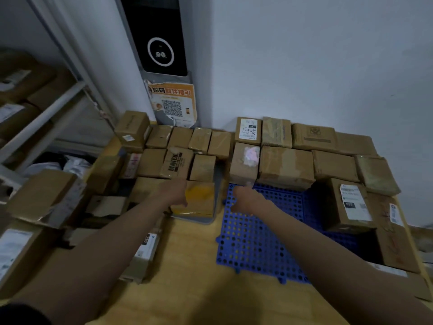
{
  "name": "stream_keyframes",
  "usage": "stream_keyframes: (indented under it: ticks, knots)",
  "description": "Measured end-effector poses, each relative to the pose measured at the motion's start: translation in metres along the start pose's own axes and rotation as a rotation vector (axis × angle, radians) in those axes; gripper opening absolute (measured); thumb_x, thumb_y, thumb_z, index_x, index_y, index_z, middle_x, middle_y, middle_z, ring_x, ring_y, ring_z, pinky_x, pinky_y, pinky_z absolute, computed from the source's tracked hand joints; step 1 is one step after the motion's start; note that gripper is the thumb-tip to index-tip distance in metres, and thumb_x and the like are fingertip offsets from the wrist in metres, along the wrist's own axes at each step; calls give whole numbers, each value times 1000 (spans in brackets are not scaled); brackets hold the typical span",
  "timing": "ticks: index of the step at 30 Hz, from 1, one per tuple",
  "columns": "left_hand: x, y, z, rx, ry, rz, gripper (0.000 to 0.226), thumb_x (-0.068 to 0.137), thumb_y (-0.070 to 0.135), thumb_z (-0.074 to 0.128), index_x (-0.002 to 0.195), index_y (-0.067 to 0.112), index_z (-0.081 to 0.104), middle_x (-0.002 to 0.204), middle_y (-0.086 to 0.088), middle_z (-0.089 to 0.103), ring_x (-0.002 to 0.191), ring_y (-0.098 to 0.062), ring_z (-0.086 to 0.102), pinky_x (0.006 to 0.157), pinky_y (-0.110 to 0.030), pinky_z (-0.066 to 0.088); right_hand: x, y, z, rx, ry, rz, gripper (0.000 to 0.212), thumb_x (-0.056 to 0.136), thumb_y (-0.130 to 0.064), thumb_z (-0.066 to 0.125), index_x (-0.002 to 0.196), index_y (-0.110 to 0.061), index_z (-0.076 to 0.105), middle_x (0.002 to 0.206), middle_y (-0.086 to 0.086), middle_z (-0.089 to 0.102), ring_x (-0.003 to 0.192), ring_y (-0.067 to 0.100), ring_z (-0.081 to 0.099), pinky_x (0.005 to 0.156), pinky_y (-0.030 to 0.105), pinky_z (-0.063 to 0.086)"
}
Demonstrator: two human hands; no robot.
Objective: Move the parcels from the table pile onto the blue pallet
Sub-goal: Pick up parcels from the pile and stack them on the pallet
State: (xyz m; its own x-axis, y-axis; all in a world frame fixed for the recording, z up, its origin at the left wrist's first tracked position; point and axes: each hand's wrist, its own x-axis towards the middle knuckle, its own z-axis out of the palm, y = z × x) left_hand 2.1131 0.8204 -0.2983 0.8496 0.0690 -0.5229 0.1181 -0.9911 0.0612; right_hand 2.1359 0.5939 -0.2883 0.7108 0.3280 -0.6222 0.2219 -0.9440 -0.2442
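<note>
Parcels (178, 164): brown cardboard boxes packed in rows on the wooden table (187, 266), far left against the wall. A second block of boxes (287, 166) stands on the far part of the blue pallet (255, 242), with a labelled box (349, 205) on its right side. Near half of the pallet bare, perforated grid showing.

Left hand (174, 193) reaches out over a yellow-taped parcel (199, 200) at the near edge of the left group; fingers blurred, grip cannot be told. Right hand (243, 198) hovers over the pallet's far left corner, near a box with a shiny patch (246, 164); fingers appear curled, contact unclear.

Shelving (46, 109) with more boxes at far left.
</note>
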Motion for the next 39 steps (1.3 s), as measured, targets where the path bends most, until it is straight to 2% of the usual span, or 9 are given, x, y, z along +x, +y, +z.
stream_keyframes:
  ticks: [4,7,9,15,22,25,28,33,39]
  knots:
    - [-7,-29,10,-34,-55,-31,55,77,31,79,124,15,54,122,-5,58,103,-20,57,80,-32,50,16,-22,15,9,-38,-9,28,92,-26,67,113,-9,60,109,9,61,87,26,64,77,41,58]
    - [-5,-41,15,-57,-78,-33,48,75,30,80,113,16,55,104,-1,58,86,-14,55,65,-27,43,30,-35,23,20,-32,1,21,91,-26,67,87,-12,53,80,4,51,71,23,55,66,36,50]
    - [-1,-45,20,-84,-85,-37,49,74,29,80,114,18,54,98,2,55,84,-13,55,62,-26,42,38,-42,27,35,-39,17,22,91,-27,68,97,-12,53,80,4,50,76,24,56,66,34,46]
    - [21,-48,37,-172,-121,-27,64,75,26,79,129,13,48,118,-6,58,103,-23,59,86,-37,54,58,-53,38,149,-74,49,35,90,-21,68,118,-5,53,96,9,60,84,27,63,73,40,58]
    - [37,-45,51,-284,-77,-83,91,77,27,81,145,2,27,140,-14,44,120,-30,53,95,-39,49,73,-61,52,264,-47,105,40,91,-18,66,121,0,47,82,6,53,65,17,54,50,31,43]
    - [40,-45,54,-315,-124,-59,105,73,24,85,149,-1,18,147,-15,32,125,-30,48,97,-36,48,77,-63,56,279,18,70,38,90,-11,64,122,4,50,108,19,61,91,32,63,73,45,55]
    - [42,-46,55,-330,-129,-54,106,69,27,87,148,0,21,147,-15,29,126,-30,47,96,-35,48,78,-60,55,345,56,97,51,86,-16,71,130,-5,48,122,17,56,108,31,58,84,39,53]
    - [35,-42,56,-367,-122,-84,99,67,30,87,143,3,30,144,-13,34,122,-29,49,90,-33,48,66,-48,48,450,76,109,54,85,-14,73,133,-6,51,128,18,57,113,32,59,93,42,52]
    - [21,-28,58,-378,-73,-128,102,66,28,89,143,4,28,140,-14,40,124,-30,48,94,-37,47,45,-36,44,547,55,83,75,88,-17,72,147,-11,28,133,18,53,114,36,59,95,48,51]
